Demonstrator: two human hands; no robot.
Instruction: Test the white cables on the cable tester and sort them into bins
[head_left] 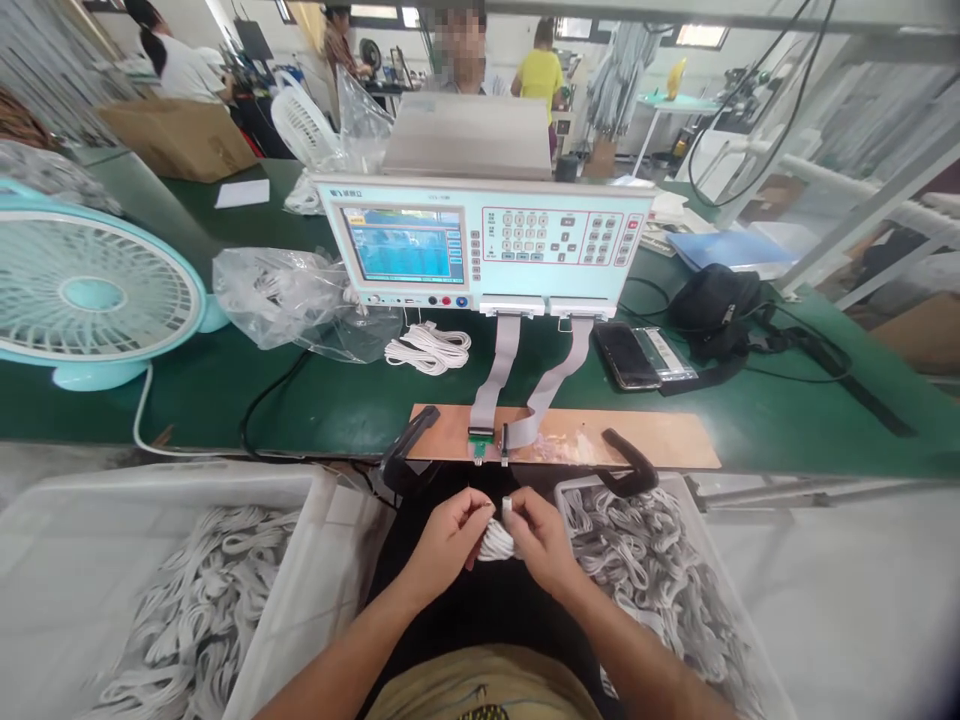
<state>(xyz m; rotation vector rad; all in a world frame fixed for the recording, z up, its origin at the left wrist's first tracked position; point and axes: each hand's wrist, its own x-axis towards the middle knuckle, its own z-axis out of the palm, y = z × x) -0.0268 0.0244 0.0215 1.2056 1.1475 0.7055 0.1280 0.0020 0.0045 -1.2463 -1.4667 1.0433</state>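
Between my two hands hangs a bundled white cable (496, 541), just short of the bench's front edge. My left hand (455, 537) pinches one end of it with thumb and forefinger. My right hand (541, 535) grips the other end, whose white connector (508, 504) sticks up from the fingers. Right ahead, a green circuit board (481, 446) with a small metal plug and a second plug (505, 450) sit at the edge of a wooden board (675, 440). Grey ribbon cables (496, 370) run from them up to a tester with a lit screen (405, 245).
Black clamps (409, 445) hold the wooden board to the green bench (345, 410). White bins of bundled cables stand at left (307, 540) and right (697, 510). A fan (90, 290), a coiled cable (427, 348), a phone (626, 355) and a black pouch (715, 300) rest on the bench.
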